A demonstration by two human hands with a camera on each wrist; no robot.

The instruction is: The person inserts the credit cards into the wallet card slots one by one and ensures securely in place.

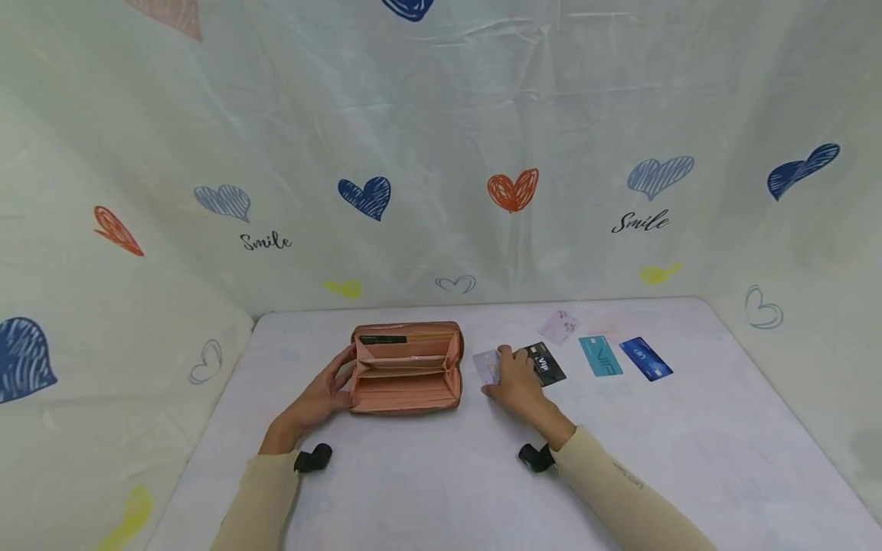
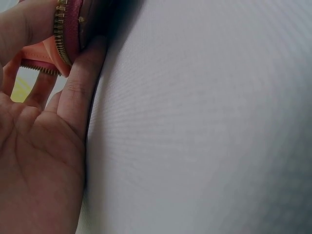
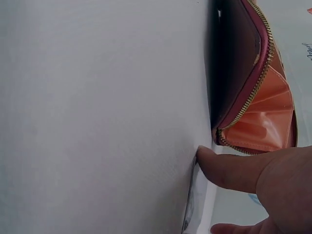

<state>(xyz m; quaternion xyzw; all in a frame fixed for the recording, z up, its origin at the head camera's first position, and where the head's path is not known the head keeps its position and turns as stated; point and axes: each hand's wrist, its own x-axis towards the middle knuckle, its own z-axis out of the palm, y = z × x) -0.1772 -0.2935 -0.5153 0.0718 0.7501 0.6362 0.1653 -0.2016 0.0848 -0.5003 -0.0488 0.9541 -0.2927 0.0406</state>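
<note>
A pink zip-around wallet [image 1: 406,394] stands spread on the white table, its inner compartments facing up and toward me. My left hand [image 1: 318,398] grips the wallet's left end, thumb low at the near corner and fingers along the side. A dark card [image 1: 383,339] shows in the wallet's upper slot. Right of the wallet, my right hand [image 1: 520,389] holds a pale card [image 1: 485,367] by its edges, down at the tabletop. In the right wrist view the thumb [image 3: 229,168] touches the card's edge. Partly behind that hand lies a black VIP card [image 1: 549,369].
Further right lie a teal VIP card [image 1: 601,356] and a blue card [image 1: 645,358]. A pink patterned card [image 1: 559,327] is farther back. A white curtain [image 1: 441,237] printed with hearts rises at the table's back edge.
</note>
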